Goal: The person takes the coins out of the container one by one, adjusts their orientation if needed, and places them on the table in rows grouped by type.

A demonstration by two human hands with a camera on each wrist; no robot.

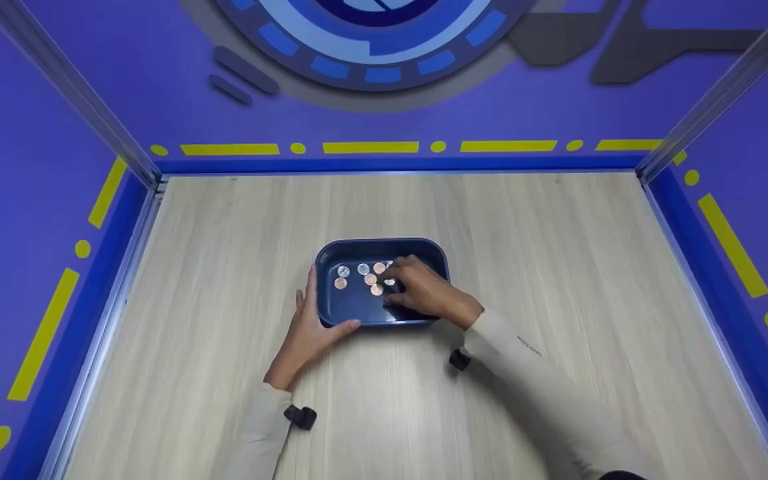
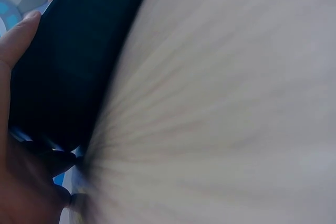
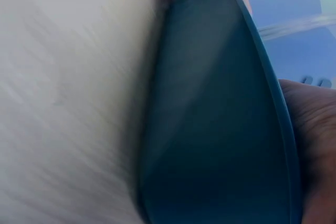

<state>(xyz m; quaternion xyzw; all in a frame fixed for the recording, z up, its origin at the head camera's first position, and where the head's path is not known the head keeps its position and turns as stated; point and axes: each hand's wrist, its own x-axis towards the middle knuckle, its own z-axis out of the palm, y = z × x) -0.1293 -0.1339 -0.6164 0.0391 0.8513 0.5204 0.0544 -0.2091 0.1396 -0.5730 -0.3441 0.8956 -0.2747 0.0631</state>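
Head view: coins (image 1: pixel 371 279) lie between the left hand (image 1: pixel 308 331), spread against the tray (image 1: pixel 351 307), and right hand (image 1: pixel 422 288), pinch unclear.

Dark tray (image 3: pixel 210 108) on tabletop (image 3: pixel 63 103); right hand (image 3: pixel 317 140) past rim (image 3: pixel 280 98).

You wear a long off-white fabric sleeve (image 1: pixel 257 430) down to the wrist of your bare left hand (image 1: pixel 307 330), with a small, blocky black device (image 1: pixel 301 417) at the cuff. At your bare right hand (image 1: pixel 421 288), a matching off-white sleeve (image 1: pixel 551 393) has dark lettering (image 1: pixel 529 346), too small to read, and a second blocky black device (image 1: pixel 459 360).
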